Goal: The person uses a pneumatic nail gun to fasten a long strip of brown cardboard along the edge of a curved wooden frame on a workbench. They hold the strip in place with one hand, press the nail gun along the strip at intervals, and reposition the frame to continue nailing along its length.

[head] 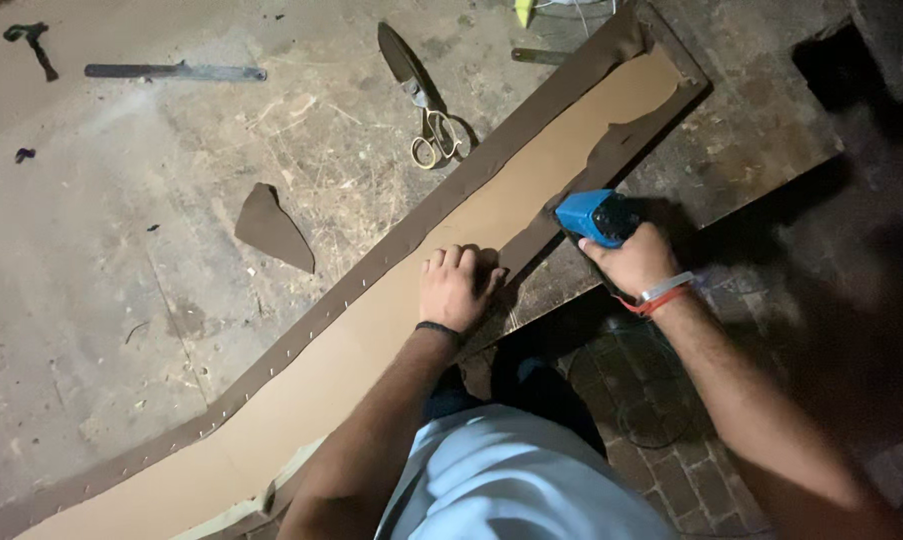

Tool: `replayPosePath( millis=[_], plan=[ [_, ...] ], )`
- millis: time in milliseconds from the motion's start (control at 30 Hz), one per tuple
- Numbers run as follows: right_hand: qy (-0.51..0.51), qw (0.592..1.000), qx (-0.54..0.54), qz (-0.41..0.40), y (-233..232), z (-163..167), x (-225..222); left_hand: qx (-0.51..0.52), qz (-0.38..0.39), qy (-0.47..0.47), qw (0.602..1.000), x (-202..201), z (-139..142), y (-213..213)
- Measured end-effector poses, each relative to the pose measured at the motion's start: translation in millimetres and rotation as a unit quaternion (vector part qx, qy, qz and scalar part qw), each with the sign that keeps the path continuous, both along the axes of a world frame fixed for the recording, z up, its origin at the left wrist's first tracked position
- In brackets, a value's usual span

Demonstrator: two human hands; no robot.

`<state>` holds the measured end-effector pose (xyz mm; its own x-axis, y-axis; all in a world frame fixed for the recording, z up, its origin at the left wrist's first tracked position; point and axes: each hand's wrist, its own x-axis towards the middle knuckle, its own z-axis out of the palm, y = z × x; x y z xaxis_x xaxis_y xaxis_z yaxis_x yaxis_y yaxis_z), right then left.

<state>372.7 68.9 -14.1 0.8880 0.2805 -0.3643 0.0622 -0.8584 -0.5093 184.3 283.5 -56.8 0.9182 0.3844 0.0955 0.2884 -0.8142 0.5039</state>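
Head view: my left hand (458, 288) lies flat and unclenched on the long tan panel (391, 330) at the near edge of the workbench (121, 250). My right hand (636, 262), fist clenched, grips the blue staple gun (593, 216) against the brown fabric edging (531, 240). I judge firm downward pressure and taut fabric essential; fingers stay apart from the tool nose.

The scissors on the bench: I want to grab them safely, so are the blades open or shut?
Shut. The scissors lie flat on the workbench, blades together in one dark point, handles side by side.
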Motion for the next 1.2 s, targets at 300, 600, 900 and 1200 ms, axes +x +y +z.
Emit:
replayPosePath(
  millis=[300,600,900,1200],
  plan=[
    [-0.019,0.996,-0.055,0.063,8,11,-27,-0.046,-0.013,-0.007,0.999,-13,-3,0],
    [-0.024,0.987,-0.08,0.136,18,13,-25,0.011,-0.01,0.243,0.97,-103,20,-10],
    [-0.185,0.97,-0.033,0.154,-69,-14,71,0.067,0.118,0.215,0.967,-140,11,-16],
    [-0.261,0.924,-0.07,0.271,-98,-63,121,0.116,0.195,0.194,0.954,-142,18,-28]
  ],
)
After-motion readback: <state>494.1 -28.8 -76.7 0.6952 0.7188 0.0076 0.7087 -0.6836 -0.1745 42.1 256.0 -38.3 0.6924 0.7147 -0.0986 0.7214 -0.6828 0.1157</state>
